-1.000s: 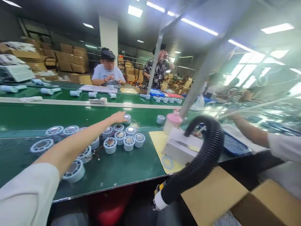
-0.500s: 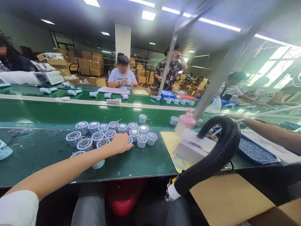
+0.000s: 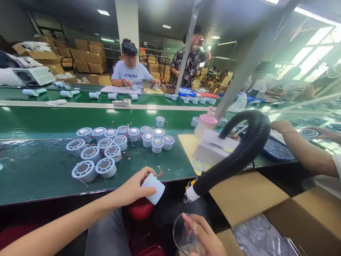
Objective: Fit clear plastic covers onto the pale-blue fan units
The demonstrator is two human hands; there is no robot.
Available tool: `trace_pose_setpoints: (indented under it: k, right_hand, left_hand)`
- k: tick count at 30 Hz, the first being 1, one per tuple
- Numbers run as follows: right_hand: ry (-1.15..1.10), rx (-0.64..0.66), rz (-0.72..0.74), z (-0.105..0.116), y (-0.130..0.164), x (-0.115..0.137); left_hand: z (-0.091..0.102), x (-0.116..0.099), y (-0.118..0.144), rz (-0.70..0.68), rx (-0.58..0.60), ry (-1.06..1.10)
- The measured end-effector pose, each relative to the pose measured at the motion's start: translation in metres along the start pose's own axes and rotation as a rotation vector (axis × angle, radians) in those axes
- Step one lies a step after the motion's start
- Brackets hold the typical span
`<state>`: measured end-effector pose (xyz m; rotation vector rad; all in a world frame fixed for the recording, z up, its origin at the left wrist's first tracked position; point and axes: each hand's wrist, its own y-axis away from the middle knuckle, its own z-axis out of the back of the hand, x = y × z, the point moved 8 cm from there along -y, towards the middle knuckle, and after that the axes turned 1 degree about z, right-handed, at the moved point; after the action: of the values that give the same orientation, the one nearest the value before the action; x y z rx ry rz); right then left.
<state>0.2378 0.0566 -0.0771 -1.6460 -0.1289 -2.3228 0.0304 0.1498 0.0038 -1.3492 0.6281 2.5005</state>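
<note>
Left hand (image 3: 133,188) grips one pale-blue cylindrical housing (image 3: 153,187) at the table's near edge, fingers wrapped round its side, wires trailing, lifted clear of the cluster of housings (image 3: 106,149) on the green mat (image 3: 39,170). Right hand (image 3: 205,236), low and near, pinches a clear plastic ring (image 3: 183,234), held just beside the open carton (image 3: 306,220), likely its source.
</note>
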Motion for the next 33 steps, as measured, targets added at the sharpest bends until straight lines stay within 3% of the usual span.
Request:
trace_pose_setpoints:
  k: [3,5,7,10,12,14,18,23,27,30,33]
  right_hand:
    - [0.323,-0.046,0.191,-0.015,-0.002,0.047]
    - [0.491,-0.088,0.221,-0.017,-0.007,0.066]
    - [0.609,-0.11,0.206,-0.018,-0.013,0.075]
    - [0.633,-0.05,0.128,-0.022,-0.021,0.072]
    - [0.524,0.014,0.051,-0.025,-0.023,0.066]
    - [0.36,0.053,-0.029,-0.025,-0.023,0.061]
    - [0.094,0.022,-0.107,-0.016,-0.021,0.064]
    - [-0.097,-0.123,-0.183,-0.004,-0.021,0.062]
    - [-0.247,-0.181,-0.256,0.0,-0.022,0.052]
    - [-0.34,-0.177,-0.238,0.002,-0.022,0.048]
    - [-0.308,-0.081,-0.132,0.0,-0.02,0.051]
  left_hand:
    - [-0.046,0.022,0.016,0.179,0.227,0.573]
    - [-0.074,0.03,0.026,0.308,0.358,0.739]
    - [-0.087,0.029,0.033,0.331,0.43,0.685]
    - [-0.079,0.011,0.031,0.091,0.361,0.281]
    - [-0.069,-0.004,0.03,-0.099,0.25,0.051]
    - [-0.063,-0.009,0.031,-0.185,0.161,-0.033]
    - [-0.064,0.006,0.03,-0.192,0.071,0.025]
    - [-0.071,0.014,0.03,-0.273,0.06,0.042]
    - [-0.078,0.013,0.031,-0.257,0.171,0.111]
    - [-0.085,0.02,0.033,-0.117,0.283,0.337]
    - [-0.091,0.027,0.035,0.01,0.344,0.615]
